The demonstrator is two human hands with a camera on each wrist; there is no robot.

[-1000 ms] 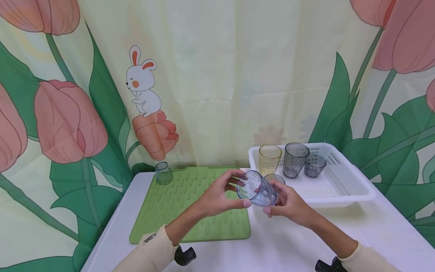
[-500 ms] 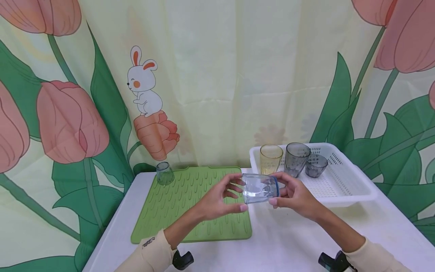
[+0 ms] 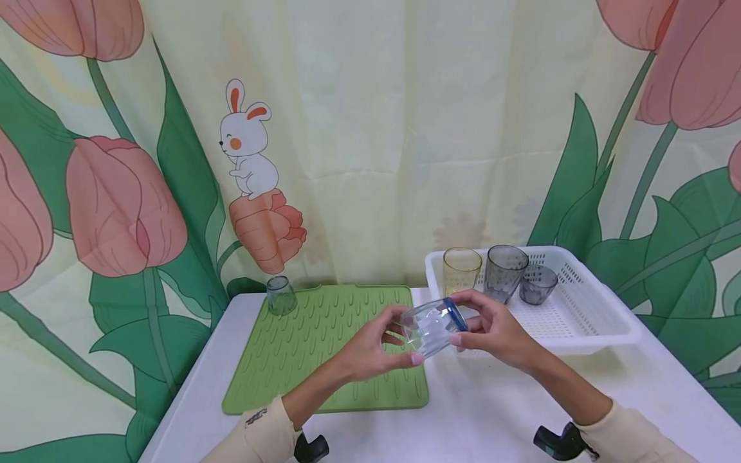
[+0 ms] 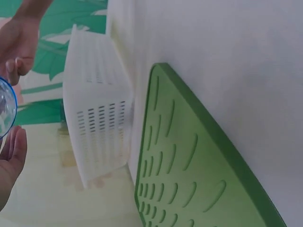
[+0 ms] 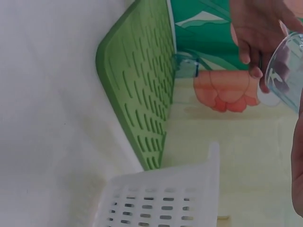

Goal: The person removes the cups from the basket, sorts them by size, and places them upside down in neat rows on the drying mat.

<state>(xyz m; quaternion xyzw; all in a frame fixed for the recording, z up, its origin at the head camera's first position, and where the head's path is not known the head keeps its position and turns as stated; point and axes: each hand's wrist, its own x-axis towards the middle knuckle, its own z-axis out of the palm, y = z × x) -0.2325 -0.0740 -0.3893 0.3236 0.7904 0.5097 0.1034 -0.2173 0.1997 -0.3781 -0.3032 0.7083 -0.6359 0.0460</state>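
Note:
In the head view a clear drinking glass (image 3: 429, 329) with a blue rim is held tilted above the table, between both hands. My right hand (image 3: 499, 329) grips it at the raised, blue-rimmed end. The left hand (image 3: 370, 350) has thumb and fingers around the lower, base end. Part of the glass (image 4: 5, 106) shows at the left edge of the left wrist view. The right wrist view shows the glass (image 5: 289, 71) beside the left hand's fingers (image 5: 255, 59).
A green drying mat (image 3: 324, 386) lies at left, with an upturned bluish-green glass (image 3: 280, 296) on its far left corner. The white perforated basket (image 3: 602, 337) at right holds a yellow glass (image 3: 461, 270), a tall grey glass (image 3: 505, 273) and a short grey glass (image 3: 538, 285).
The glass has been turned between the hands, from its round end facing left, through nearly level, to a tilt with the blue rim up at the right. Both hands stay near the same place.

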